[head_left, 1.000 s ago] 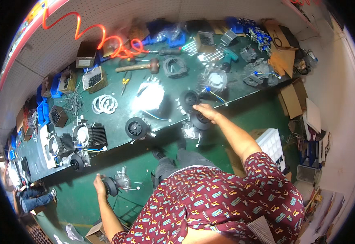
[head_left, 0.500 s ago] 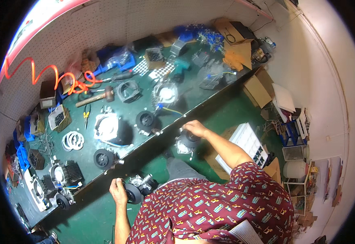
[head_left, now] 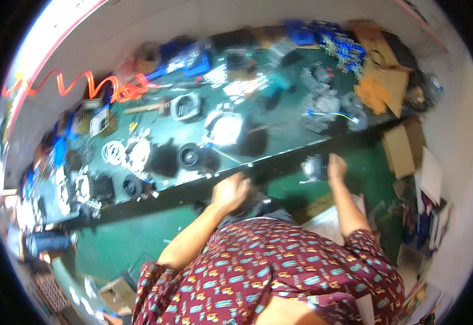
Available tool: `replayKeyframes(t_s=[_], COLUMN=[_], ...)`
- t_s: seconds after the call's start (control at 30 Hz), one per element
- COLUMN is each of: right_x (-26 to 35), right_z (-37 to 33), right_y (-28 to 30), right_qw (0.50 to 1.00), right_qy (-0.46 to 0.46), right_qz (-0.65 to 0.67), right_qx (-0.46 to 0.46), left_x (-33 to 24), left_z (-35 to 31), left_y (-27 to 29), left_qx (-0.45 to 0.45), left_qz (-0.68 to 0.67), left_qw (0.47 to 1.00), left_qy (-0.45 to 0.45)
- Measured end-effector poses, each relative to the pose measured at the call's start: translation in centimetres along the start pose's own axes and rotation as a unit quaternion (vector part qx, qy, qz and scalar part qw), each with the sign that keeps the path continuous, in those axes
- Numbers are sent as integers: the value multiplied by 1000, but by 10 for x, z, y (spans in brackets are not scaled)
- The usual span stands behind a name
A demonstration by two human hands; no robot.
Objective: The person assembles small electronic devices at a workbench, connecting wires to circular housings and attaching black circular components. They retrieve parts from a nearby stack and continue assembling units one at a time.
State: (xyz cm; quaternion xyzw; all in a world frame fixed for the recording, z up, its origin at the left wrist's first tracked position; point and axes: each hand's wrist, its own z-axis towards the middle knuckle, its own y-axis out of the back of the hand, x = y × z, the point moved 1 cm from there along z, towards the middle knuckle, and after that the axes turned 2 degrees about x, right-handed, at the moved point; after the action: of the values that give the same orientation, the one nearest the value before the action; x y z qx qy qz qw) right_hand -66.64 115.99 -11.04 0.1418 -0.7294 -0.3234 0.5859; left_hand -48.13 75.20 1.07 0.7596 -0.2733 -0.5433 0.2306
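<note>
From far off, I see right hand (head_left: 336, 169) grasping silver machine part with black wheel (head_left: 316, 168), over green floor (head_left: 120, 238), past front edge of green table (head_left: 285, 116). Left hand (head_left: 230, 192) curled, near maroon shirt (head_left: 301, 257) (blurry; I can't tell if it holds anything).

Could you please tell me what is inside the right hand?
The right hand holds a black wheel with a silver metal part on its left. The edge inside the hand is covered, so it cannot be seen.

a blurred black-and-silver part (head_left: 315, 168) is held midair.
</note>
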Motion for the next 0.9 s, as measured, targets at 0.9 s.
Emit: replayKeyframes(t_s=[0.9], right_x=[4], right_z=[251], right_y=[-2], right_qw=[997], right_qy=[69], right_qz=[10], right_qx=[36], left_x=[-60], left_z=[233], left_y=[-92], left_qx=[-165], left_qz=[-135], left_qw=[970], left_qy=[117])
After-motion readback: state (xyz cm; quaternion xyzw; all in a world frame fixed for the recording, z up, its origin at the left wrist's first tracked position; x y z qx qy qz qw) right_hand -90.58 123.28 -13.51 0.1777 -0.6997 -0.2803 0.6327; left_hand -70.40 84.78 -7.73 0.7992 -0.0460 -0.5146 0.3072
